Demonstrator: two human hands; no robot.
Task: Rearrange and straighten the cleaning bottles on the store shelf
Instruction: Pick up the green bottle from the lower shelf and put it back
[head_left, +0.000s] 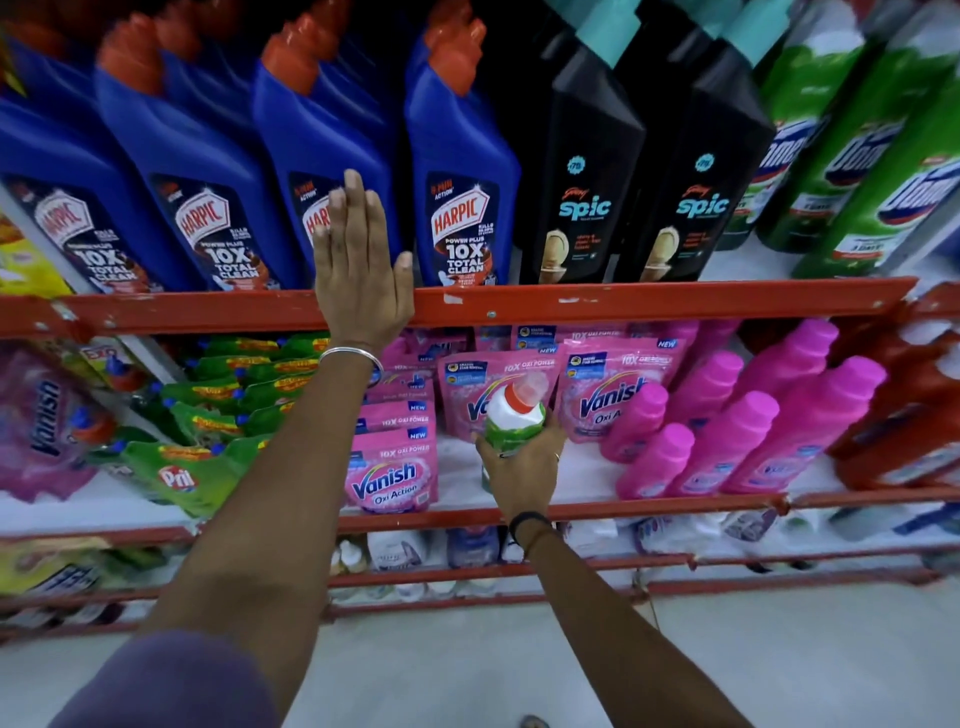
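My left hand (358, 270) lies flat and open against the front of a blue Harpic bottle (322, 135), third in a row of blue bottles with orange caps on the upper shelf. My right hand (522, 467) grips a small green-and-white bottle (514, 415) with a red collar and clear cap, held in front of the pink Vanish pouches (392, 473) on the lower shelf. Another Harpic bottle (460, 171) stands just right of my left hand. Two black Spic bottles (587, 171) with teal caps follow it.
Green-and-white Domex bottles (852, 171) stand at the upper right. The red shelf rail (623, 304) runs across below them. Pink bottles (737, 421), red bottles (914, 405) and green Pril pouches (202, 467) fill the lower shelf. Pale floor (467, 665) lies below.
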